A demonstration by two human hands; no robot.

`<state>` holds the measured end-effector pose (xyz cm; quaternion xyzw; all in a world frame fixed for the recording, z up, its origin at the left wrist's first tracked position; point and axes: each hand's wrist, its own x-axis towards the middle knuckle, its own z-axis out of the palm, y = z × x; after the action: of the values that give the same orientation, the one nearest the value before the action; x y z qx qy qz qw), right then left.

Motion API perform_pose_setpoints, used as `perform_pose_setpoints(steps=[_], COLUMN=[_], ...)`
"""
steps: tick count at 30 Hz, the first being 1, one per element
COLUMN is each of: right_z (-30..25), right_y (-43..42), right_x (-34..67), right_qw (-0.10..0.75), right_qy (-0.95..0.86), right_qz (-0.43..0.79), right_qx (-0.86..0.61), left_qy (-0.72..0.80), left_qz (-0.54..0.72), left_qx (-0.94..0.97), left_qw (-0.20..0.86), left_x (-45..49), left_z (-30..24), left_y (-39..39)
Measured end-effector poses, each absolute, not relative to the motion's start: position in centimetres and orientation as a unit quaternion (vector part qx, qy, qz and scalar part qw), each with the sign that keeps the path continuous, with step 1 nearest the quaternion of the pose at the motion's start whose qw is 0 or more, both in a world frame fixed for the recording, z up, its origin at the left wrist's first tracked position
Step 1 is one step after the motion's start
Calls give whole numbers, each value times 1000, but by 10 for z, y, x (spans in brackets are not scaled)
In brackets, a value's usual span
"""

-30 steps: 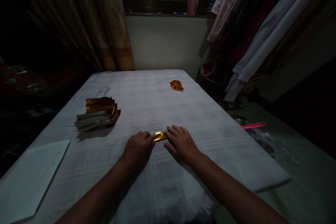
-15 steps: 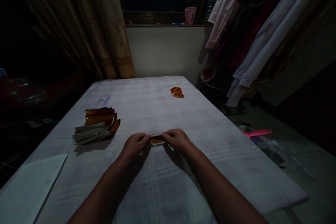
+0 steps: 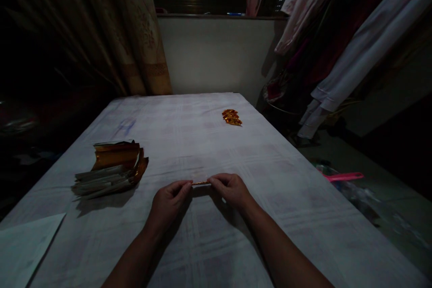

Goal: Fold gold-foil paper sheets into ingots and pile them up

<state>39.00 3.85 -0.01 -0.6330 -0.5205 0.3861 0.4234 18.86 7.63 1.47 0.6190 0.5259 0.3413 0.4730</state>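
A gold foil paper (image 3: 201, 183), seen nearly edge-on as a thin strip, is stretched between my two hands just over the cloth. My left hand (image 3: 168, 199) pinches its left end between thumb and fingers. The right end is pinched by my right hand (image 3: 231, 191). To the left lies a stack of gold foil papers (image 3: 116, 158), with pale backs showing at its near side. Several folded gold foil pieces (image 3: 231, 117) sit together at the far right of the table.
A pale checked cloth covers the table (image 3: 175, 130). White paper (image 3: 30, 243) lies at the near left corner. Beyond the right edge are a pink handle (image 3: 346, 176), clear plastic and hanging clothes (image 3: 357, 49). A curtain (image 3: 141, 40) hangs at the back left; a pink mug (image 3: 254, 2) stands on the sill.
The foil between my hands has gone from a wider gold band to a thin strip. Both hands keep their pinch on it. The camera view has shifted slightly.
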Motion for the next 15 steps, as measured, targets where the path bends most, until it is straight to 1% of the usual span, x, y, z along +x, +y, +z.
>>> perform_pose_setpoints(steps=[6,15], right_z=[-1,-2], right_y=[35,33], right_x=[384,378], right_qw=[439,462], right_qy=[-526,-534], right_qz=[364,317], right_qx=[-631,-633], left_qy=[539,536], left_qz=[344,339], left_qx=[621,675], left_qw=[453,378], left_x=[188,188], left_z=[7,-2], left_y=[74,71])
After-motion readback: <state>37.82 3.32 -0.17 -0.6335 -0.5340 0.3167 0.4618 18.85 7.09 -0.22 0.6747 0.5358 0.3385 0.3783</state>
